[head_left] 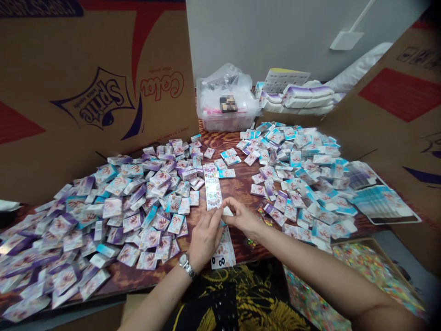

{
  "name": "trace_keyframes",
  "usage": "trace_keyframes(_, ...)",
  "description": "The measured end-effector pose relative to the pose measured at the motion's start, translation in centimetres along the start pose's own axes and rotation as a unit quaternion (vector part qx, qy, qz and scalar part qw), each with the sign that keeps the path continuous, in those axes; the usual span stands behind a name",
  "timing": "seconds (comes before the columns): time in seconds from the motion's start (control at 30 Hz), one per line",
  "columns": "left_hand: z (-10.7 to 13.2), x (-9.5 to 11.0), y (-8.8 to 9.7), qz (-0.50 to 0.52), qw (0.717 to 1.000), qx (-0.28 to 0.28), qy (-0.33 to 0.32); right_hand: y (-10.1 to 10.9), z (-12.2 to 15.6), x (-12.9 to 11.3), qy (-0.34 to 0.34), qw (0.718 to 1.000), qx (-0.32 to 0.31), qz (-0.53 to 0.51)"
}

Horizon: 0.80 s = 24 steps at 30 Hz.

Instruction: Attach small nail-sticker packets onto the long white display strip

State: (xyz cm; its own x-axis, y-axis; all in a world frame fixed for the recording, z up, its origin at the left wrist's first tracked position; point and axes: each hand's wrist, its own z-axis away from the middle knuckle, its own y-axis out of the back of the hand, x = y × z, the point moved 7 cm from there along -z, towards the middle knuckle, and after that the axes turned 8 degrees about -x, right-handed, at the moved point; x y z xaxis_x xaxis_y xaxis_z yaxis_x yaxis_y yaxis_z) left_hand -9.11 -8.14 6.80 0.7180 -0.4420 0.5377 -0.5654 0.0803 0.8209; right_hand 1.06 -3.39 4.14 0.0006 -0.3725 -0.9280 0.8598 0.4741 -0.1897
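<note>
My left hand [206, 236], with a metal watch on its wrist, has its fingers closed in front of me. Its fingertips meet those of my right hand [241, 216], which is pinched. Between them shows a white flap of a small printed box [227, 211]; most of the box is hidden by my fingers. Beneath and beyond my hands lies a long printed strip [212, 191] with rows of coloured dots. A second printed sheet [223, 250] with dark oval marks lies under my wrists at the table's near edge.
Piles of small purple and blue boxes spread left [138, 207] and right [303, 179]. Colourful candy packets [265, 216] lie by my right forearm. Large cartons [96, 82] flank the table [237, 181]. A clear plastic tub [227, 120] and stacked packs [306, 96] stand behind.
</note>
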Motion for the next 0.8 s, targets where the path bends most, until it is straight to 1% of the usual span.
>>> trace_keyframes(0.1,0.0,0.0,0.1,0.023,1.000,0.002,0.004,-0.3,0.1,0.4,-0.036,0.997,-0.014,-0.062)
trace_keyframes(0.23,0.0,0.2,0.1,0.043,0.999,-0.011,-0.003,-0.7,0.2,1.1,-0.100,0.986,-0.054,-0.118)
trace_keyframes(0.3,0.0,0.4,0.1,0.047,0.999,-0.013,-0.010,-0.7,0.5,1.3,-0.119,0.983,-0.065,-0.120)
trace_keyframes(0.33,0.0,0.4,0.1,0.050,0.999,-0.012,-0.010,-0.5,0.6,1.1,-0.113,0.986,-0.068,-0.101)
trace_keyframes(0.37,-0.1,0.4,0.2,0.056,0.998,-0.011,-0.008,-0.3,0.9,0.6,-0.090,0.991,-0.068,-0.065)
trace_keyframes(0.4,-0.1,0.3,0.3,0.065,0.998,-0.009,-0.001,0.0,1.1,-0.2,-0.052,0.997,-0.062,-0.012)
trace_keyframes(0.43,-0.2,0.1,0.5,0.076,0.997,-0.004,0.010,0.3,1.5,-1.2,-0.004,0.997,-0.053,0.059)
trace_keyframes(0.47,-0.3,-0.2,0.7,0.087,0.996,0.003,0.026,0.4,2.0,-2.3,0.050,0.988,-0.041,0.142)
trace_keyframes(0.5,-0.4,-0.5,0.9,0.099,0.994,0.010,0.043,0.4,2.6,-3.4,0.103,0.968,-0.027,0.228)
trace_keyframes(0.53,-0.5,-0.7,1.1,0.109,0.992,0.017,0.058,0.3,3.2,-4.4,0.147,0.940,-0.011,0.306)
trace_keyframes(0.57,-0.5,-0.8,1.3,0.117,0.991,0.021,0.067,0.0,3.8,-5.0,0.179,0.912,0.004,0.369)
trace_keyframes(0.6,-0.6,-0.7,1.4,0.123,0.990,0.023,0.069,-0.3,4.2,-5.4,0.199,0.890,0.017,0.410)
trace_keyframes(0.63,-0.7,-0.6,1.4,0.128,0.989,0.023,0.065,-0.5,4.4,-5.6,0.210,0.878,0.027,0.429)
trace_keyframes(0.67,-0.8,-0.4,1.5,0.131,0.989,0.023,0.059,-0.7,4.5,-5.6,0.214,0.876,0.035,0.430)
trace_keyframes(0.7,-0.8,-0.2,1.5,0.131,0.990,0.025,0.053,-0.9,4.4,-5.4,0.210,0.883,0.042,0.419)
trace_keyframes(0.73,-0.8,-0.1,1.5,0.128,0.990,0.027,0.048,-0.9,4.3,-5.1,0.202,0.895,0.052,0.395)
trace_keyframes(0.8,-0.6,0.1,1.4,0.118,0.992,0.026,0.039,-0.6,3.9,-4.3,0.177,0.928,0.084,0.317)
